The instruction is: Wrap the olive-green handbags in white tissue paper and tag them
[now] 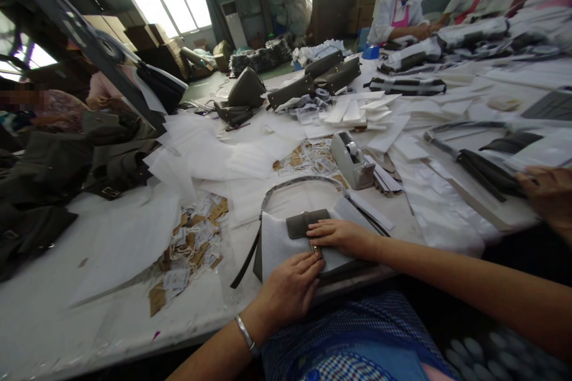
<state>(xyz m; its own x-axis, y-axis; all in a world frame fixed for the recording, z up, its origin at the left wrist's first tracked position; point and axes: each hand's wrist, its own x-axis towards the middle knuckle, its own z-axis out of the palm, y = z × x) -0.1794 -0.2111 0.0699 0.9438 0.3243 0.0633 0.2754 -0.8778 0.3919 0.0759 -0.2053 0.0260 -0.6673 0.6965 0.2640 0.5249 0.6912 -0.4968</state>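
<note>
A grey-green handbag [308, 225] lies flat at the table's near edge, mostly covered by a sheet of white wrapping foam [279, 244]; its strap [299, 181] arcs behind it. My left hand [290, 286] rests palm down on the foam and bag, fingers together and stretched toward the clasp. My right hand [337, 235] lies flat over the bag's flap, fingertips at the small metal clasp [315, 247]. Neither hand grips anything.
A grey tape dispenser [353, 161] stands just behind the bag. Loose tags [192, 244] and foam sheets [210, 155] litter the white table [53, 309]. Other grey bags [313, 80] lie further back. Another person's hand [549, 196] is at the right; several people work around.
</note>
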